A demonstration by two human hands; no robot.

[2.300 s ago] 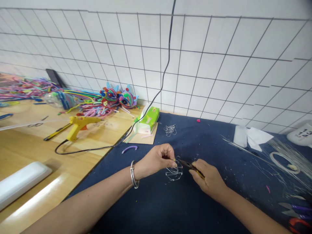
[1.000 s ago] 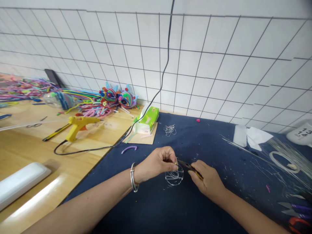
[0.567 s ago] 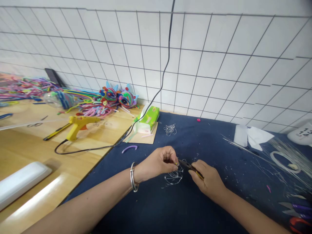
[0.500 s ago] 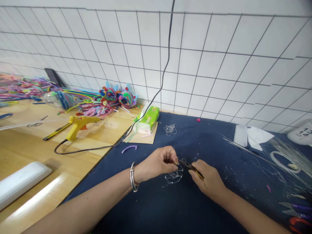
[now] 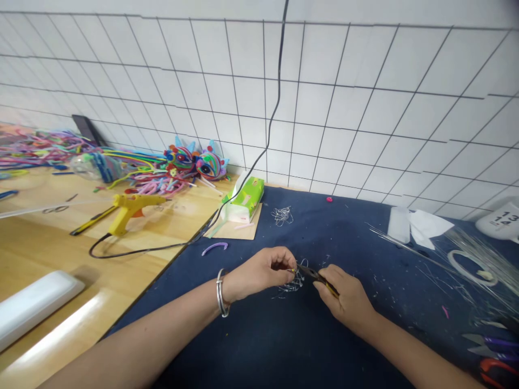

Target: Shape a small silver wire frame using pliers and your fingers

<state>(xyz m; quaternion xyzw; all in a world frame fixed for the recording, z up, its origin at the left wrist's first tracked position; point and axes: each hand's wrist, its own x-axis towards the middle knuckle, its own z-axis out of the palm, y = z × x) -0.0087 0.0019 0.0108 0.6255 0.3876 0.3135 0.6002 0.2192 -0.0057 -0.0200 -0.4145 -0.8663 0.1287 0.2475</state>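
My left hand (image 5: pixel 261 272), with a silver bangle at the wrist, pinches a small tangle of thin silver wire (image 5: pixel 292 282) just above the dark blue cloth (image 5: pixel 284 346). My right hand (image 5: pixel 346 300) is closed round small pliers (image 5: pixel 314 275) with yellow handles. The pliers' dark tip meets the wire right at my left fingertips. The wire shape looks flattened and bunched under the two hands.
A second wire tangle (image 5: pixel 282 215) lies farther back on the cloth. A green tissue pack (image 5: pixel 244 200), a yellow glue gun (image 5: pixel 130 207) with its black cord, and coloured pipe cleaners (image 5: pixel 154 173) sit on the wooden table to the left. Wire strands (image 5: pixel 470 254) and scissors (image 5: pixel 492 354) lie right.
The wire piece went from a round cage-like shape to a flatter, crumpled bunch. Both hands stayed almost in place, with the pliers still at the wire.
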